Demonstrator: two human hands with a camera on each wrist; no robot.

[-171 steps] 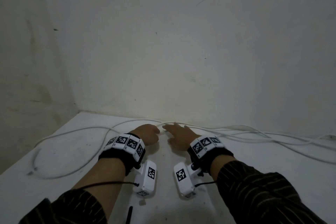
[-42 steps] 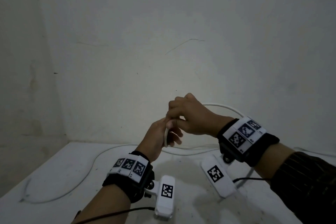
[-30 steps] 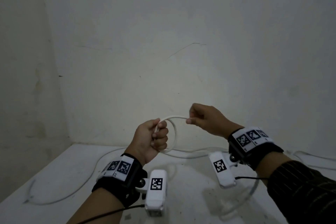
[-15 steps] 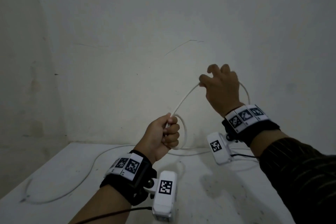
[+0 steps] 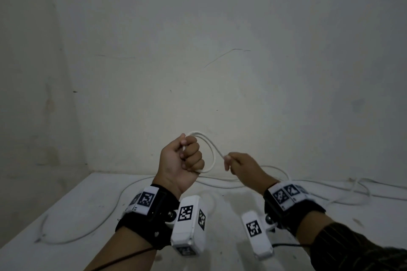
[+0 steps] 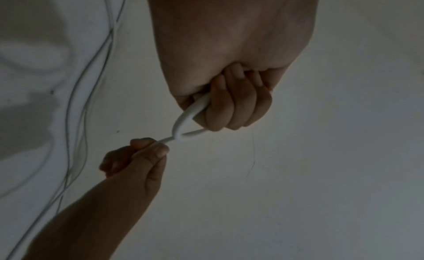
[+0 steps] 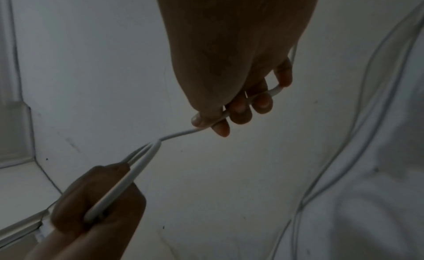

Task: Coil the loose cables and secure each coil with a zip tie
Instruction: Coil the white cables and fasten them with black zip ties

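My left hand point(image 5: 186, 157) is raised above the white table point(image 5: 92, 255) in a fist and grips a small coil point(image 5: 211, 152) of white cable, two loops standing out to its right. My right hand point(image 5: 239, 164) is just right of the coil and pinches the same cable point(image 7: 183, 132) between thumb and forefinger where it leaves the loops. In the left wrist view the left hand point(image 6: 231, 104) has its fingers wrapped round the coil point(image 6: 185, 120). From the right hand point(image 7: 238, 107) the cable trails back down to the table. No zip tie is visible.
Loose white cable point(image 5: 319, 189) runs along the back of the table by the wall, and another long loop point(image 5: 72, 237) lies at the left. Bare walls close the corner at the back and left.
The right hand has come down from its raised reach and moved in beside the left fist. A second loop now sits in the left hand's coil.
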